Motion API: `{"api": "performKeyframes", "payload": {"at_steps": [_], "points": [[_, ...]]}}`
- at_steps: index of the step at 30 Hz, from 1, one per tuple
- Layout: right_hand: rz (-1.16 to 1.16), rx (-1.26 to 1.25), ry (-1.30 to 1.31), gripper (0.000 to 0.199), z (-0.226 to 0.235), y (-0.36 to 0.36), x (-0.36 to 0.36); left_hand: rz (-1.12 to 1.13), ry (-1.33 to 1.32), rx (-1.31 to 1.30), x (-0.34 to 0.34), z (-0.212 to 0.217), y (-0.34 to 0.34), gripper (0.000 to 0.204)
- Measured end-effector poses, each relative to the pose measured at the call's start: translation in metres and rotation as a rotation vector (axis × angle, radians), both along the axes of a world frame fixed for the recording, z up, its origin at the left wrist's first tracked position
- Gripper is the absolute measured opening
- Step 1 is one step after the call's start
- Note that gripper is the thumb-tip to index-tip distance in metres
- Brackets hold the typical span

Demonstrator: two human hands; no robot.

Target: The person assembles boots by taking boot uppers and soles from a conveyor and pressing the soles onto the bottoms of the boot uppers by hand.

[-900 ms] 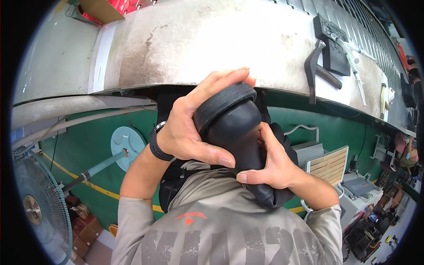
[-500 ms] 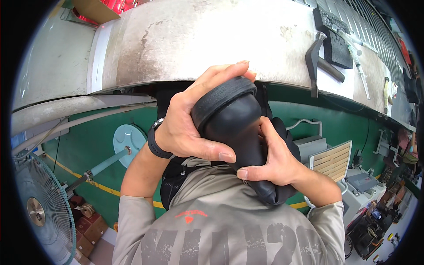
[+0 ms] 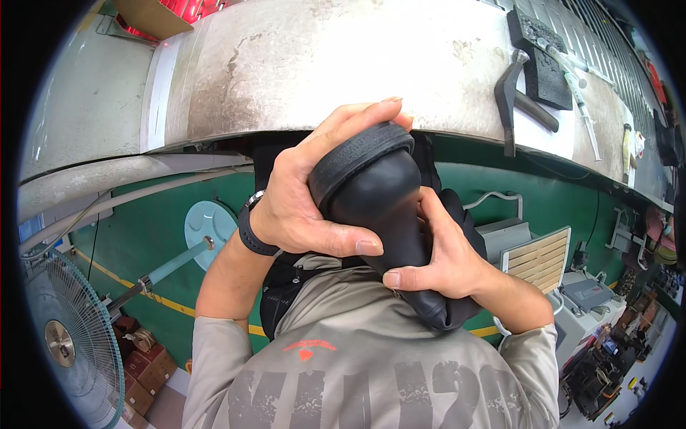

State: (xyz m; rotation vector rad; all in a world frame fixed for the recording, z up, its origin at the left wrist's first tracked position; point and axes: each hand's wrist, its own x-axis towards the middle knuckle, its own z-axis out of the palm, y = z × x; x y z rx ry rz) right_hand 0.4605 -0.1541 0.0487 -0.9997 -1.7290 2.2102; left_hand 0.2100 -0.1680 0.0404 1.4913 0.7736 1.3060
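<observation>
Left hand (image 3: pixel 291 204), fingers spread, clasps a round-ended, black, leather-like boot (image 3: pixel 379 189) at its broad end; right hand (image 3: pixel 450 264) pinches its narrower section. Grips remain unchanged, suggesting steady holding.

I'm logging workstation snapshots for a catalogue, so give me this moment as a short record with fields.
Held item: black boot-like item, tilted, its thick-rimmed end toward the bench
Left hand: curled around the thick-rimmed end
Right hand: gripping the narrower part, thumb on top
Left wrist: dark-strapped watch
Bench, right side: hammer beside a black block, with syringes to the right
Lower left: fan with a pale-blue stand
Floor: green, with yellow lines
</observation>
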Motion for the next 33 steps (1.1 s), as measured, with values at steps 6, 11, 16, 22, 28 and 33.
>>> {"api": "performKeyframes", "payload": {"at_steps": [6, 11, 16, 22, 28, 33], "points": [[0.000, 0.003, 0.006, 0.101, -0.002, 0.001, 0.000, 0.008, 0.028, 0.011, 0.000, -0.002, 0.001, 0.120], [-0.013, -0.022, -0.004, 0.099, -0.003, 0.001, 0.000, 0.018, 0.054, -0.003, 0.000, -0.001, 0.001, 0.116], [-0.052, -0.052, 0.030, 0.097, -0.007, 0.001, -0.001, 0.057, 0.143, -0.064, -0.002, 0.010, 0.001, 0.107], [-0.201, -0.196, 0.106, 0.093, -0.022, 0.000, 0.002, 0.215, 0.107, -0.183, 0.002, 0.031, -0.014, 0.075], [-0.193, -0.252, 0.168, 0.093, -0.030, 0.001, 0.000, 0.226, 0.150, -0.278, -0.009, 0.042, -0.002, 0.045], [-0.189, -0.301, 0.197, 0.092, -0.029, 0.000, 0.001, 0.228, 0.176, -0.283, -0.004, 0.049, -0.001, 0.043]]}}
